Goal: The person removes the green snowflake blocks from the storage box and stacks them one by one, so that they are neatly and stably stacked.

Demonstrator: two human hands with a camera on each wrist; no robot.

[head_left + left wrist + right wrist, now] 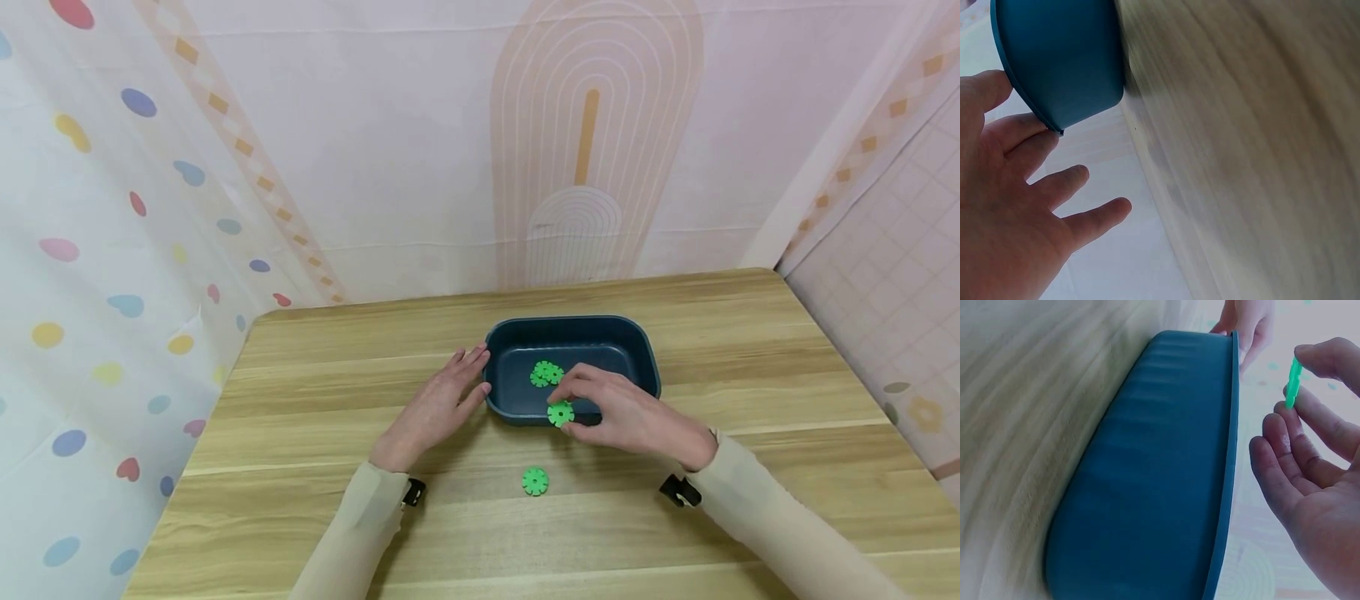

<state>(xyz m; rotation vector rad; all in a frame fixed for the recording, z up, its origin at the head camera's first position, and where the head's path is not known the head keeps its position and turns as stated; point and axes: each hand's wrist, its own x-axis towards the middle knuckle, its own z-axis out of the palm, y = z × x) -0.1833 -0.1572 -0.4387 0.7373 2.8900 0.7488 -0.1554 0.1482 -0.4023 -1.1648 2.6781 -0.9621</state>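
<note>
Inside dark-blue tub [594, 355], overlapping green notched discs [546, 373]

my wood-grain table [285, 417] has a dark blue tray [570, 331] on it, plus one green notched disc [536, 482] nearer me

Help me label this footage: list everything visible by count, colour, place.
Table: one, brown, lower head view
Tray: one, dark blue, on table
Tray discs: about three, green, overlapping inside
Held disc: one, green, by tray's near rim
Loose disc: one, green, in front of tray
Hangings: count unclear, pale, patterned, behind and beside table
Wrist fittings: two, black, one per wrist
Sleeves: two, beige, left and right
Left hand: one, bare, touching the tray's left end
Right hand: one, bare, pinching the held disc
</note>
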